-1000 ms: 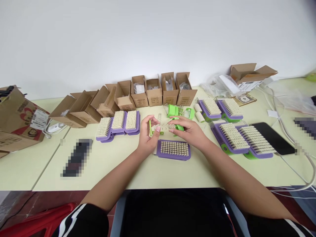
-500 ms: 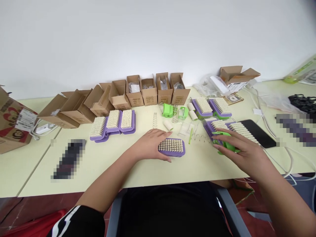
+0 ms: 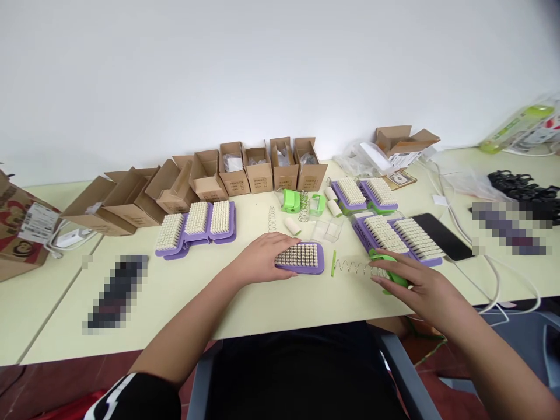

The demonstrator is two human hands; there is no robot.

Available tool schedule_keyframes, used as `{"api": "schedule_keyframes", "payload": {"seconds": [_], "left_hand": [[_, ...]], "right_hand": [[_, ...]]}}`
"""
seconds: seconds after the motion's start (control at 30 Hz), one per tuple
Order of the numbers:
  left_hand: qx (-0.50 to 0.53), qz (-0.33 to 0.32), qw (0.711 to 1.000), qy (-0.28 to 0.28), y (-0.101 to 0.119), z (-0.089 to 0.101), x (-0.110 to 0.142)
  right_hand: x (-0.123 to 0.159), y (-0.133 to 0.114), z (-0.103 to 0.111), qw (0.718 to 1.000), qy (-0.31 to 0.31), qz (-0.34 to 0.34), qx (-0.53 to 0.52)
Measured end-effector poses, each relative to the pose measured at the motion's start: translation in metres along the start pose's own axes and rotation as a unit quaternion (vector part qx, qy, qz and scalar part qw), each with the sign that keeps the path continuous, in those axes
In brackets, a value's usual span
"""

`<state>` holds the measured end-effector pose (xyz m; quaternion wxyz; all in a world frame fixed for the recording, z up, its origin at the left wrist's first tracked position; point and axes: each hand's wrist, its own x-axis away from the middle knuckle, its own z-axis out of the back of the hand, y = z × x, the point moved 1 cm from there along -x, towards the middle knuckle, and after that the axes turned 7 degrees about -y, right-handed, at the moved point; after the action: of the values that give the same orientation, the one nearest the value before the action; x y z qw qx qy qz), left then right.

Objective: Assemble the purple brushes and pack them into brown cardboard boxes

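My left hand (image 3: 265, 256) closes round the left end of a purple holder (image 3: 320, 259) packed with rows of small cream pegs. To its right, my right hand (image 3: 420, 286) grips a green plastic part (image 3: 389, 269) just above the table. A coil spring (image 3: 352, 267) stretches leftward out of that part and ends in a narrow green strip (image 3: 333, 263). Beyond my left hand lie a cream roll (image 3: 292, 226), a clear plastic box (image 3: 328, 228) and a loose spring (image 3: 272, 219). Farther back are green parts (image 3: 290, 201) and another spring (image 3: 303, 205).
Purple peg holders (image 3: 196, 221) stand at left, and several more (image 3: 385, 233) at right beside a black phone (image 3: 441, 236). Open cardboard boxes (image 3: 210, 178) line the wall. White cables (image 3: 494, 274) run along the right side. A pixelated dark object (image 3: 118, 291) lies at left.
My right hand has drawn left and nearer with the green part, its spring and strip now in front of the clear box. The left hand stays on the peg holder. The view has shifted slightly.
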<state>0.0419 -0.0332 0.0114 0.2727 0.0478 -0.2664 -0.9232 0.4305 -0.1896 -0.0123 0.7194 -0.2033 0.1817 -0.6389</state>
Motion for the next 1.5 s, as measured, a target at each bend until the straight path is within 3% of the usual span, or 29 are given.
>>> {"api": "schedule_keyframes", "payload": {"seconds": [0.4,0.67,0.87,1.13,1.3,1.5], "left_hand": [[0.025,-0.004,1.000,-0.010,0.001,0.000,0.000],[0.028,-0.022,0.999,-0.001,0.002,-0.001,0.001],[0.033,-0.014,0.999,0.002,0.005,-0.006,-0.002],[0.021,0.019,0.999,0.046,0.000,-0.012,-0.004],[0.003,0.043,0.998,0.051,-0.005,-0.013,-0.004],[0.005,0.061,0.996,0.064,-0.009,-0.012,-0.005]], "right_hand": [[-0.020,-0.014,0.002,0.999,-0.015,0.029,0.007],[-0.035,-0.008,0.001,0.998,-0.026,0.048,0.017],[-0.054,-0.030,-0.005,0.998,-0.034,0.045,0.011],[-0.092,-0.063,-0.020,0.995,-0.040,0.049,-0.078],[-0.110,-0.067,-0.031,0.982,-0.049,0.065,-0.171],[-0.114,-0.067,-0.047,0.962,-0.045,0.036,-0.267]]}}
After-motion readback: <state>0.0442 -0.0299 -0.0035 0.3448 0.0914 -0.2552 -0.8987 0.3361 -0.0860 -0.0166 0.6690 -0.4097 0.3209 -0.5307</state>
